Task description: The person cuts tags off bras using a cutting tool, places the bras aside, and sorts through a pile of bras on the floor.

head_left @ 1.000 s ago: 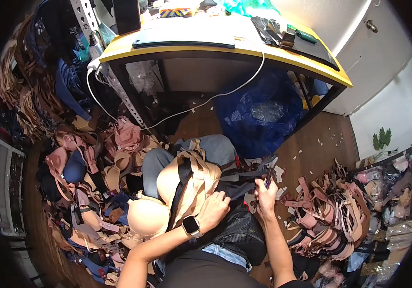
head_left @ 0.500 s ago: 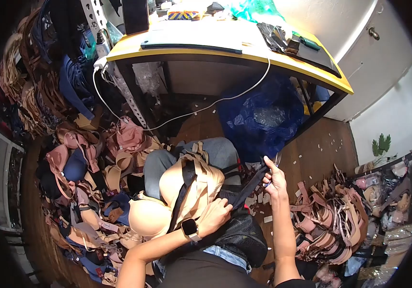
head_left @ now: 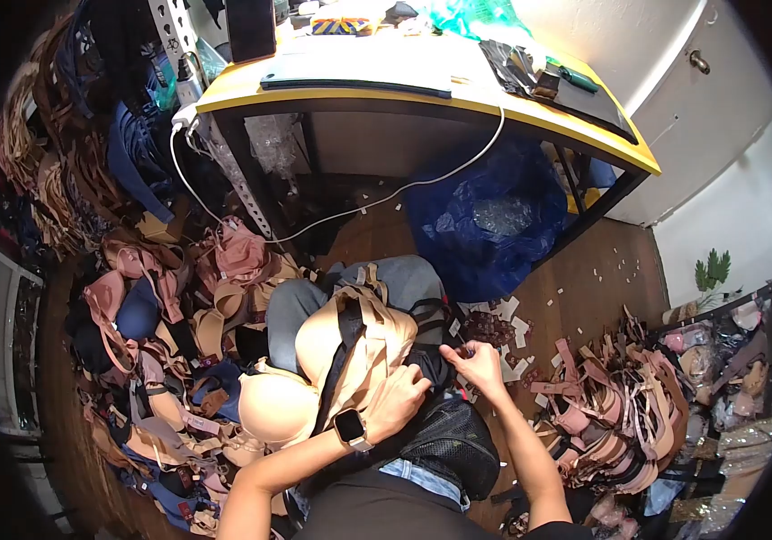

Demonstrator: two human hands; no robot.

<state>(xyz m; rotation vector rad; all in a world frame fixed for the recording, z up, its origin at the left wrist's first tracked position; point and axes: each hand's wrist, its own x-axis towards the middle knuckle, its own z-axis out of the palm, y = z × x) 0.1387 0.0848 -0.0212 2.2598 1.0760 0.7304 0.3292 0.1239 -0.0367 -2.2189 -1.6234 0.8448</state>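
Beige bras [head_left: 278, 405] with moulded cups and a black strap [head_left: 347, 346] across them rest on my lap. My left hand [head_left: 397, 396], wearing a watch on its wrist, is closed on the edge of a black bra [head_left: 431, 346] beside the beige ones. Close to its right, my right hand [head_left: 478, 367] pinches at the black fabric with thumb and forefinger; its other fingers are curled. Whether a small tool is also in that hand cannot be made out. A black mesh piece [head_left: 449, 441] lies on my lap below the hands.
Heaps of bras lie on the floor at left [head_left: 166, 405] and right [head_left: 629, 405]. Ahead stands a yellow-edged table [head_left: 359, 97], with a blue plastic bag [head_left: 449, 225] beneath and a white cable [head_left: 386, 200] hanging down. Paper tags [head_left: 516, 346] litter the floor.
My right hand has come down and left, close to my left hand. The dark strap it held stretched out to the right is no longer taut. My left hand has barely moved.
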